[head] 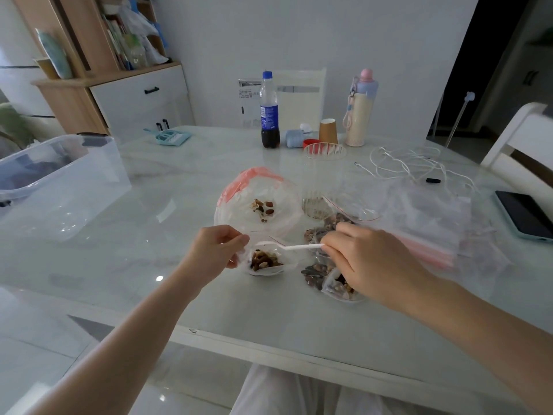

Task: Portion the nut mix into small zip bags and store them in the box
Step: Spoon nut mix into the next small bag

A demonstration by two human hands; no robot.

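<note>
My left hand (214,253) pinches the open mouth of a small zip bag (264,262) that stands on the table with nut mix in its bottom. My right hand (365,259) pinches the handle of a white plastic spoon (287,246), whose bowl lies over the small bag's mouth. Behind it sits a large clear bag with a pink zip (257,205), open, with a few nuts left inside. Filled small bags (326,277) lie under and beside my right hand. The clear plastic storage box (57,181) stands at the table's left edge.
A stack of empty zip bags (425,223) lies to the right, a phone (523,215) beyond it. A clear plastic cup (321,181), cola bottle (269,110), paper cup (328,131), pastel flask (360,109) and white cables (413,163) stand further back. A white chair (520,139) is at right.
</note>
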